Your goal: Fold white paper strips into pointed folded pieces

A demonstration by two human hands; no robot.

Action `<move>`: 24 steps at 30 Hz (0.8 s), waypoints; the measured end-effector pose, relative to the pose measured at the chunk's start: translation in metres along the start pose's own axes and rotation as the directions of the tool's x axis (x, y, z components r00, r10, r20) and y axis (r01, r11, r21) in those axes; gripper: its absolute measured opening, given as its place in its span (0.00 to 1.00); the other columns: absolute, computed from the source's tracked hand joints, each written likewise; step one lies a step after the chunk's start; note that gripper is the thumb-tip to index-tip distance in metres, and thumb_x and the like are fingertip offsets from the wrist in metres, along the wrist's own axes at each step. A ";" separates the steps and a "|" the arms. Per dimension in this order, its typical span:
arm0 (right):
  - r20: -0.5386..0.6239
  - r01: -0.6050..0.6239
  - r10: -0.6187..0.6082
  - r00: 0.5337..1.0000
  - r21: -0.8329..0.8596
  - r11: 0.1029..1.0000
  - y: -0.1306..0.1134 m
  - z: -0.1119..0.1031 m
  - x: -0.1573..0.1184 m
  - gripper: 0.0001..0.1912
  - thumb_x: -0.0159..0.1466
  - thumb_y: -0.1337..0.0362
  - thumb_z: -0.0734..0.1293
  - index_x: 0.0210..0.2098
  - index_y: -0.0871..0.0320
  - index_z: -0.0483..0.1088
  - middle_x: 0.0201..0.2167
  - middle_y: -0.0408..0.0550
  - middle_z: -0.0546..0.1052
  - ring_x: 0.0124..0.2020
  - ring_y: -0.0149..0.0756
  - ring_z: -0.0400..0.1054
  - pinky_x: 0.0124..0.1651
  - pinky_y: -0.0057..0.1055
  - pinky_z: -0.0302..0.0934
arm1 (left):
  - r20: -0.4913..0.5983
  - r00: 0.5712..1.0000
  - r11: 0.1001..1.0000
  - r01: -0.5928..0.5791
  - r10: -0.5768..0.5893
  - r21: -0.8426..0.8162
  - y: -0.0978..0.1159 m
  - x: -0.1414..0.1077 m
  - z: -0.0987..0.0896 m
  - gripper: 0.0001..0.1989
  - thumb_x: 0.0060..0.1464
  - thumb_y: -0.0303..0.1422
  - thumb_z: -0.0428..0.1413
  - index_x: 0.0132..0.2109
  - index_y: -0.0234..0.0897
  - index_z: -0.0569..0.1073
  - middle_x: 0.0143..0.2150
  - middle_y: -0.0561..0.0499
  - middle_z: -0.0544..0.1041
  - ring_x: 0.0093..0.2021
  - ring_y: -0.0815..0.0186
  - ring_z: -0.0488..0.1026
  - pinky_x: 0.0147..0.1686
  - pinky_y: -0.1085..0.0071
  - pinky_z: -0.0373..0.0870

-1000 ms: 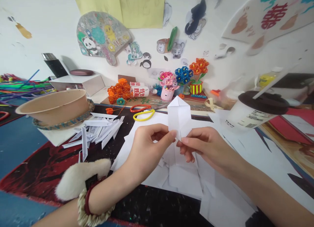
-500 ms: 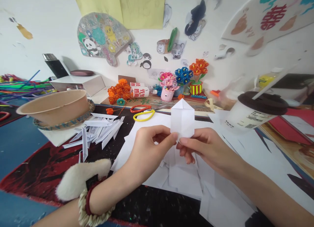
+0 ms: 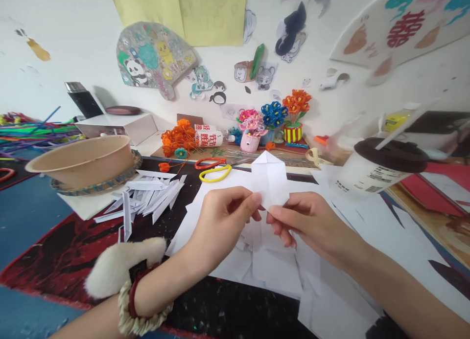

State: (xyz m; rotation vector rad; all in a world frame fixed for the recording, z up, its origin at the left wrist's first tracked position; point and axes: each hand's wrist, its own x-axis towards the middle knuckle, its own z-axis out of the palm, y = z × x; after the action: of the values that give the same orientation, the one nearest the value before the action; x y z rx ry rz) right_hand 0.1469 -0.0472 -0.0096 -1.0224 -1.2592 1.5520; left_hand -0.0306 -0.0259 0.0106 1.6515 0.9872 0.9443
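Between my hands, above the table, a small white sheet of folded paper [image 3: 269, 180] stands upright with a pointed top. My left hand [image 3: 229, 219] pinches its lower left edge between thumb and fingers. At the lower right corner my right hand [image 3: 308, 221] grips it the same way, thumb in front and fingers curled behind. Beneath both hands lie overlapping white paper sheets [image 3: 275, 270]. To the left, a heap of narrow folded paper strips [image 3: 156, 194] rests on the dark mat.
Yellow-handled scissors [image 3: 216, 173] and a red-handled pair [image 3: 210, 163] lie beyond my left hand. A tan basin [image 3: 81, 158] stands at the left, a lidded cup with straw [image 3: 385, 168] at the right. Craft flowers [image 3: 251, 126] line the back. A fluffy white item [image 3: 121, 265] lies beside my left forearm.
The folded paper has shifted slightly left and down and tilted a little. My left thumb has slid a bit up its left edge, away from my right thumb.
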 end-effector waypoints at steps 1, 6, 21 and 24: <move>-0.013 0.006 -0.006 1.000 -0.002 1.000 0.000 0.000 0.000 0.11 0.61 0.59 0.70 0.26 0.59 0.76 0.21 0.43 0.75 0.18 0.26 0.67 0.20 0.24 0.61 | 0.010 1.000 1.000 0.003 -0.003 -0.021 0.000 0.001 0.000 0.16 0.59 0.35 0.53 0.25 0.33 0.73 0.23 0.52 0.73 0.24 0.71 0.64 0.25 0.75 0.60; -0.057 0.033 -0.036 0.998 -0.048 0.998 -0.001 0.002 -0.001 0.12 0.60 0.57 0.71 0.26 0.59 0.76 0.20 0.44 0.74 0.18 0.27 0.67 0.19 0.24 0.61 | -0.011 0.999 0.995 -0.043 0.044 0.086 0.001 0.004 -0.001 0.18 0.61 0.35 0.51 0.25 0.34 0.73 0.25 0.53 0.73 0.26 0.71 0.65 0.29 0.75 0.61; 0.005 0.000 0.001 1.000 -0.171 0.985 -0.002 0.002 0.004 0.17 0.60 0.51 0.69 0.29 0.61 0.73 0.25 0.47 0.75 0.22 0.31 0.69 0.25 0.29 0.64 | 0.065 0.994 0.986 -0.098 0.090 0.137 -0.002 0.008 -0.002 0.12 0.59 0.33 0.51 0.28 0.34 0.69 0.26 0.53 0.71 0.29 0.69 0.68 0.30 0.75 0.63; 0.042 0.018 -0.007 0.999 -0.266 0.964 -0.004 -0.011 0.008 0.21 0.59 0.47 0.69 0.34 0.61 0.75 0.31 0.51 0.77 0.27 0.32 0.70 0.31 0.30 0.65 | 0.084 0.996 0.973 -0.032 0.013 0.227 -0.008 0.014 -0.010 0.11 0.58 0.32 0.51 0.27 0.36 0.66 0.24 0.53 0.73 0.25 0.70 0.68 0.26 0.75 0.63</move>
State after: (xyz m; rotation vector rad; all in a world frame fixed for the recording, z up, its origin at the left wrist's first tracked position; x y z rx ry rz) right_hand 0.1552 -0.0366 -0.0082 -1.1528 -1.5300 1.4258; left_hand -0.0357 -0.0082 0.0075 1.8806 1.0538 0.7939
